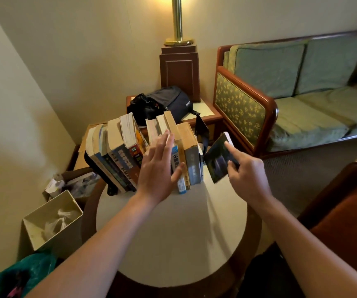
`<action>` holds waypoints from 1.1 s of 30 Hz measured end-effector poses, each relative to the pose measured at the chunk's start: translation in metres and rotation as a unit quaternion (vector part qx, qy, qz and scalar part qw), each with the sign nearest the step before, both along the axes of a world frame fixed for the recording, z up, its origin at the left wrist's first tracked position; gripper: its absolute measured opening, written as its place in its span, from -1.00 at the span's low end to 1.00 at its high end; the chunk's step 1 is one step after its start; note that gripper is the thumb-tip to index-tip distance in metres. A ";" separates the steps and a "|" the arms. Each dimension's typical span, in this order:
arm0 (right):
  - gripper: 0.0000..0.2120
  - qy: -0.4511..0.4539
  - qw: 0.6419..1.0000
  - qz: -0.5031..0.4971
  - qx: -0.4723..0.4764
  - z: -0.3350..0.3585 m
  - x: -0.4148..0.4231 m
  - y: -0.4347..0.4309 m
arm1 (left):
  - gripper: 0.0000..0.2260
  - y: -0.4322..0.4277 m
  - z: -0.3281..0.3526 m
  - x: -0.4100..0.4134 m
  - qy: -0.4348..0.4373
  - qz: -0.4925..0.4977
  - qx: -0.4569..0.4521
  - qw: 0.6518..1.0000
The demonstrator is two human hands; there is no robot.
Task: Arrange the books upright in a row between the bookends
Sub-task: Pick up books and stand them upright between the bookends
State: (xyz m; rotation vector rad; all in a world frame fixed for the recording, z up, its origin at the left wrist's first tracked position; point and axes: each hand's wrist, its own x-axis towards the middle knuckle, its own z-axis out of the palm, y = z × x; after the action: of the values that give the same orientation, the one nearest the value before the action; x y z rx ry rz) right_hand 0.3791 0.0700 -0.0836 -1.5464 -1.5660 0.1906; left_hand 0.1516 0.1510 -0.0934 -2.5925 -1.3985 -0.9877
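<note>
While the left hand [158, 168] is resting flat, fingers straight and spread, against the spines in the middle of the row of books [121, 151] just above the frame's centre, the right hand [246, 175] is holding a thin dark book [218, 160] right of centre, tilted, just beside the row's right end. Its lower fingers are curling round the book's near edge and its index finger is lying stretched along the cover; the thumb is not showing. The row is standing on the round table [173, 233] between a black bookend [109, 190] at its left end and another black bookend [201, 126] rising behind its right end. The left group is leaning leftwards, the right group is standing nearly upright, and a narrow gap is showing between them. The dark book is looking light and stiff enough for one hand, though its smooth cover is probably slippery, so pinching both covers near the spine is looking the safer hold. The paperbacks are looking thick, heavy and ready to topple, so they are best steadied with a flat palm on the spines.
</note>
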 end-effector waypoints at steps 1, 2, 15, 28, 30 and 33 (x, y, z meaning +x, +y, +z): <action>-0.49 -0.016 1.000 0.006 0.010 0.002 -0.001 0.007 | -0.32 0.005 0.003 0.002 0.011 0.000 -0.009 1.000; -0.49 -0.029 0.999 0.011 0.017 0.003 -0.002 0.014 | -0.35 0.009 0.004 0.003 0.020 0.000 -0.014 1.000; -0.11 -0.027 0.960 0.062 -0.271 -0.008 -0.018 0.092 | -0.30 0.017 -0.003 0.004 0.033 -0.001 -0.020 0.999; -0.09 -0.064 0.942 0.045 -0.327 -0.035 -0.026 0.100 | -0.27 0.018 -0.004 0.000 0.009 0.003 -0.035 0.999; -0.08 -0.037 0.943 0.048 -0.328 -0.036 -0.026 0.100 | -0.26 0.019 -0.004 0.000 0.007 -0.001 -0.038 0.999; -0.11 -0.023 0.948 0.033 -0.315 -0.040 -0.026 0.096 | -0.26 0.019 -0.004 0.001 0.008 -0.007 -0.044 0.999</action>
State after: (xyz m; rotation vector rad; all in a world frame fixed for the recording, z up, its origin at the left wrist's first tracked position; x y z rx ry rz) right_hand 0.3529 0.1656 -0.1237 -1.9865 -1.6853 0.7583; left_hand 0.1526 0.1703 -0.0978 -2.6694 -1.4555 -0.9243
